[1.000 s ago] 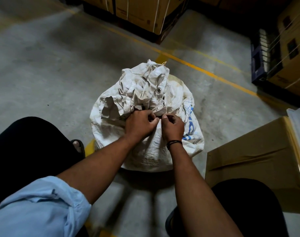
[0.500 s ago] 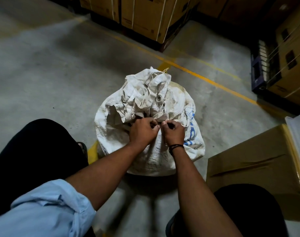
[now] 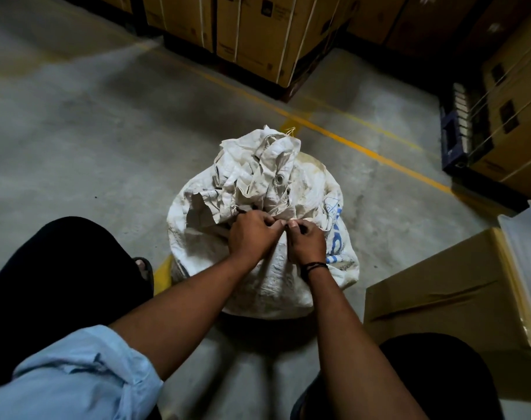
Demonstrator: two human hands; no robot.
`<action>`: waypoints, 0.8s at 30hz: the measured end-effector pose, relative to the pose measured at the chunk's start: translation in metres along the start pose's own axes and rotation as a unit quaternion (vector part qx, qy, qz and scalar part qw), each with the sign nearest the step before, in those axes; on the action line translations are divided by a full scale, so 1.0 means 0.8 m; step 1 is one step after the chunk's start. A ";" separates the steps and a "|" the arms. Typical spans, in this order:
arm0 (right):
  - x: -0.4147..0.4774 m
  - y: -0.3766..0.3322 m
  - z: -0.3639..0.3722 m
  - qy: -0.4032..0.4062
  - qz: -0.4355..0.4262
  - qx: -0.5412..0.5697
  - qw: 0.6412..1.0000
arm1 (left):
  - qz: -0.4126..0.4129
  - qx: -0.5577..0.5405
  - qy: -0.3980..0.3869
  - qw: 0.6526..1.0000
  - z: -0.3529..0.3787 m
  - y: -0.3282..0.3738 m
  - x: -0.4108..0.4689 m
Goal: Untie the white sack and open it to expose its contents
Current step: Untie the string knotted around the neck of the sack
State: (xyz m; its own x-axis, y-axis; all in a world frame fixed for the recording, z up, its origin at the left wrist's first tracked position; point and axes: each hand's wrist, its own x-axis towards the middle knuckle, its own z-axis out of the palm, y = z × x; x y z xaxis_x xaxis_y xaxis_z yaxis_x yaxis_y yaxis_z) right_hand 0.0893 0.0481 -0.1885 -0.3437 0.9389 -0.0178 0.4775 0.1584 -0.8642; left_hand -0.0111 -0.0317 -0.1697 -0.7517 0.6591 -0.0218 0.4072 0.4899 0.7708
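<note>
Sack [image 3: 203,253], one, of white woven cloth, crumpled and stained, is stood upright on the concrete floor [image 3: 106,162] between the knees. One metal eyelet [image 3: 278,179] is seen in its bunched top. The gathered neck is pinched by the curled fingers [image 3: 270,221] of the left hand [image 3: 250,234] and right hand [image 3: 306,242]; the tie is hidden beneath them. One cardboard box [image 3: 440,295] lies right; strapped cartons [image 3: 258,31] are stacked behind.
</note>
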 end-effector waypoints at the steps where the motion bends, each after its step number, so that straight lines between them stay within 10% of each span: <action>1: -0.001 0.002 0.003 0.018 0.007 0.008 1.000 | -0.001 0.007 0.002 1.000 0.001 0.002 0.001; 24: 0.022 0.021 0.009 0.068 0.013 0.004 0.998 | 0.004 0.127 0.008 0.992 0.023 0.019 0.022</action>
State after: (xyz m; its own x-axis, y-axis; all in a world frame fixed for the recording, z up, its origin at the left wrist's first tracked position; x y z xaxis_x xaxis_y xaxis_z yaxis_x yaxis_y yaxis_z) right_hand 0.0852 0.0651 -0.2071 -0.2183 0.9755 0.0277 0.4780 0.1316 -0.8684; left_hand -0.0084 -0.0019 -0.1702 -0.7555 0.6552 -0.0041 0.5289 0.6136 0.5863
